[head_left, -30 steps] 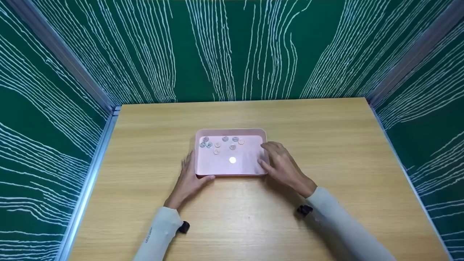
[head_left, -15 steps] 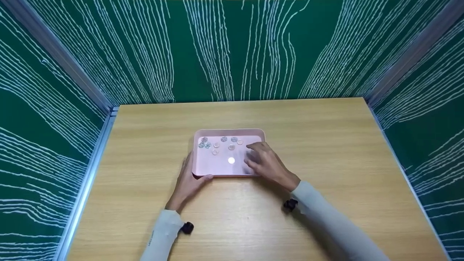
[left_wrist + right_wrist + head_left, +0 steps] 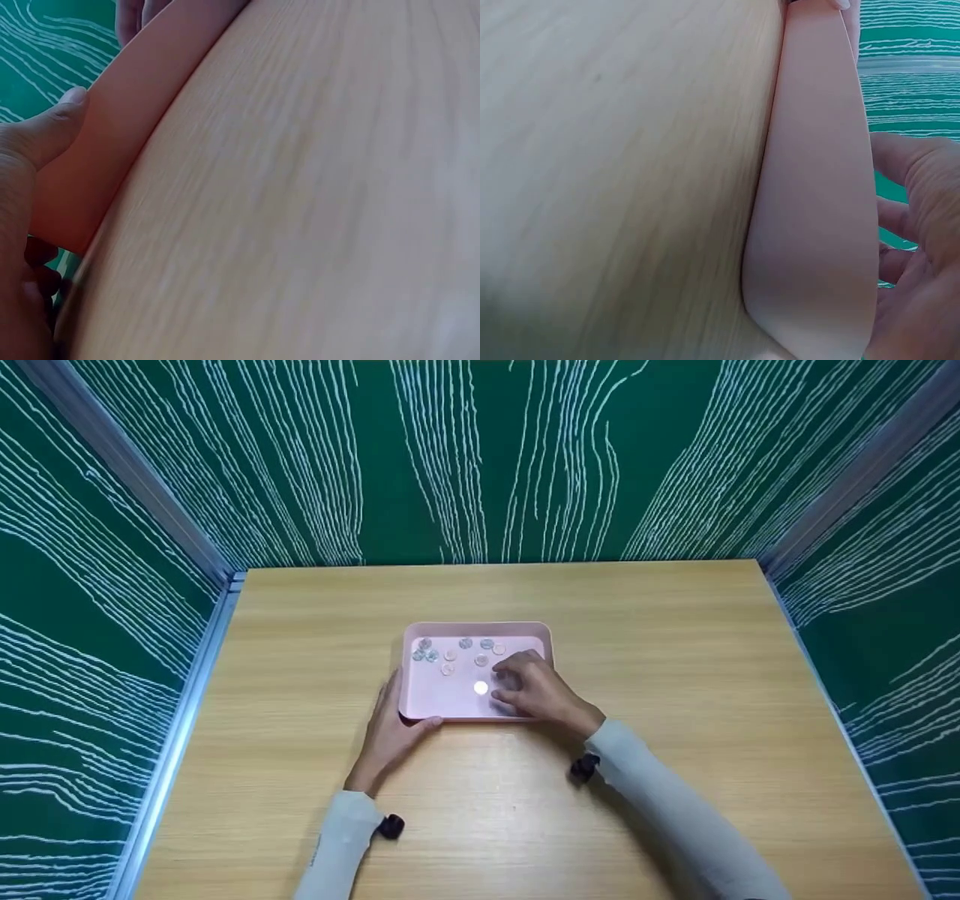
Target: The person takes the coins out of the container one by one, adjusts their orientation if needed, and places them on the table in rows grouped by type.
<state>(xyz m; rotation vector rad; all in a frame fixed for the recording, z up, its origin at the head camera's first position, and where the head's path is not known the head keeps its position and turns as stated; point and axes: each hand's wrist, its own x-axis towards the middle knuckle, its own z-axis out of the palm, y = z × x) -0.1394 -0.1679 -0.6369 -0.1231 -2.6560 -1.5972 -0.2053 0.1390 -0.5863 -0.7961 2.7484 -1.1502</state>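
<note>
Nearest, two pale sleeves [image 3: 671, 814] are stretched forward over the wooden table [image 3: 480, 825], a black wrist device [image 3: 584, 769] worn at each cuff. And here the pink tray [image 3: 454, 701], set mid-table, is held at its near left corner by the left hand [image 3: 390, 731]: fingers laid along the left wall, thumb pressed to the front wall, the corner pinched between. Over the tray's right half the right hand [image 3: 544, 690] is poised, thumb and forefinger spread, nothing seen between them; whether the tray floor is touched cannot be told. Just beyond the fingertips a coin [image 3: 481, 660] is found, and two paler ones are seen to its left. Deeper in, three silvery coins [image 3: 432, 656] are bunched at the far left, and another three are strung near the far wall. Past the table's far edge, green panels [image 3: 375, 510] are streaked with wavy white lines, flanked by metal posts [image 3: 135, 480].
</note>
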